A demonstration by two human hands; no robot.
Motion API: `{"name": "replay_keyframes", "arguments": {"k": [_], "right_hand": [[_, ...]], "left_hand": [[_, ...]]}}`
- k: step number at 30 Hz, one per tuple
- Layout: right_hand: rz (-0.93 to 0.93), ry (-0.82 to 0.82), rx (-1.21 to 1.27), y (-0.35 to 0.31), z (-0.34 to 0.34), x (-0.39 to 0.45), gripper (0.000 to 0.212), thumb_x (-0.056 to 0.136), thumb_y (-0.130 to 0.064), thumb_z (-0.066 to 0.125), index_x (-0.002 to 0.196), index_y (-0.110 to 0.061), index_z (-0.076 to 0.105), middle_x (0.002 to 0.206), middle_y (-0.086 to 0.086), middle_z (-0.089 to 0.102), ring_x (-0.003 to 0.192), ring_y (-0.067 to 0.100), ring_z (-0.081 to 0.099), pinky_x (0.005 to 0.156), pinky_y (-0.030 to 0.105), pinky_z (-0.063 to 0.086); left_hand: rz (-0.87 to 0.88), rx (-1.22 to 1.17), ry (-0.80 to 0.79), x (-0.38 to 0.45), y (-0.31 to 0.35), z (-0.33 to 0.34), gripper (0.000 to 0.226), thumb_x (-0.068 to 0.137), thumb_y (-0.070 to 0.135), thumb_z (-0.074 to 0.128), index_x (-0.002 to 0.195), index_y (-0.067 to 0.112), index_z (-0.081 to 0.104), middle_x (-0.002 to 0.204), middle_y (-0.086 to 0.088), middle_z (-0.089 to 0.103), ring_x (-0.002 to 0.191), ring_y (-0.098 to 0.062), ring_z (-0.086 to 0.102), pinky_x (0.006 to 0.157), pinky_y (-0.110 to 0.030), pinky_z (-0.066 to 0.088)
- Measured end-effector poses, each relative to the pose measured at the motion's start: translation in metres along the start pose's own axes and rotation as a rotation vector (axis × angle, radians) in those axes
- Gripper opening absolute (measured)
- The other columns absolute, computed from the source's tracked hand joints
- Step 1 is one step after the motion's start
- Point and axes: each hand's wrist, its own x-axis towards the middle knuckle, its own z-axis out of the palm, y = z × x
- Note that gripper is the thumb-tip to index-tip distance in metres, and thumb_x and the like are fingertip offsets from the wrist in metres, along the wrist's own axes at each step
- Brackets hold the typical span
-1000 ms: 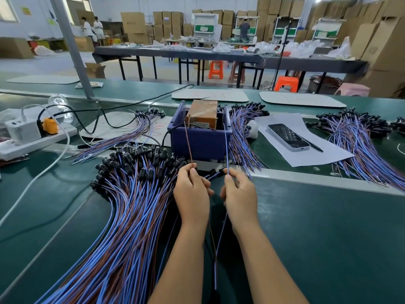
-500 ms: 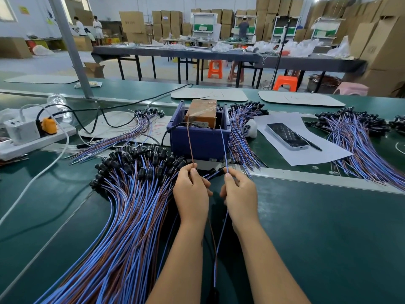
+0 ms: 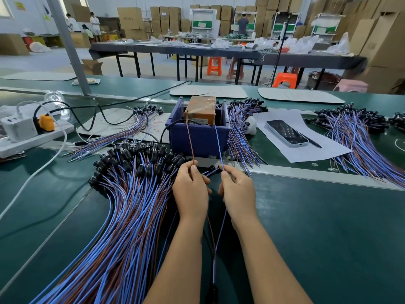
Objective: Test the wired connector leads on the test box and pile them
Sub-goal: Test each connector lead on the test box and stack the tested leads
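Here the left hand is pinching the brown wire and the right hand the blue wire, both reaching up to the test box.

No text, number or brand can be read with certainty. The orange test box in the blue bin carries a pale label strip with print too small to read. The cardboard carton at the far wall bears dark printed characters, and the grey mat shows faint red handwriting; both are illegible.
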Motion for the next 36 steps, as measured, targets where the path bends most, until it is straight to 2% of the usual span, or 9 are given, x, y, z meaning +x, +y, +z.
{"name": "replay_keyframes", "arguments": {"k": [20, 24, 29, 36], "right_hand": [[-0.022, -0.017, -0.002, -0.0004, -0.0003, -0.0017, 0.026, 0.097, -0.014, 0.050, 0.115, -0.020, 0.068, 0.044, -0.010, 0.051, 0.042, 0.002, 0.042, 0.045, 0.014, 0.037], [-0.025, -0.014, 0.001, -0.0007, 0.0005, -0.0021, 0.026, 0.097, -0.015, 0.050, 0.115, -0.022, 0.067, 0.043, -0.010, 0.052, 0.043, 0.001, 0.045, 0.046, 0.014, 0.039], [-0.048, -0.021, 0.013, -0.0009, 0.0004, -0.0028, 0.022, 0.097, -0.015, 0.051, 0.106, -0.031, 0.064, 0.045, -0.013, 0.052, 0.044, 0.001, 0.045, 0.048, 0.013, 0.039], [-0.053, -0.023, 0.037, 0.0000, 0.0010, -0.0021, 0.024, 0.098, -0.014, 0.050, 0.106, -0.031, 0.065, 0.047, -0.014, 0.053, 0.046, 0.003, 0.045, 0.048, 0.015, 0.040]], "left_hand": [[0.000, 0.031, -0.012, 0.0001, 0.0041, -0.0020, 0.020, 0.104, 0.016, 0.039, 0.107, 0.017, 0.059, 0.065, -0.002, 0.064, 0.039, -0.004, 0.051, 0.043, -0.014, 0.042], [0.002, 0.045, -0.017, 0.0001, 0.0035, -0.0019, 0.020, 0.105, 0.018, 0.038, 0.108, 0.018, 0.058, 0.066, -0.001, 0.064, 0.040, -0.004, 0.053, 0.045, -0.017, 0.045], [-0.001, 0.046, -0.023, 0.0003, 0.0028, -0.0020, 0.020, 0.105, 0.018, 0.038, 0.109, 0.016, 0.058, 0.065, 0.000, 0.063, 0.040, -0.003, 0.052, 0.045, -0.015, 0.044], [0.001, 0.050, -0.032, 0.0005, 0.0027, -0.0024, 0.019, 0.105, 0.018, 0.038, 0.109, 0.019, 0.057, 0.066, 0.000, 0.064, 0.041, -0.004, 0.053, 0.047, -0.016, 0.046]]}}
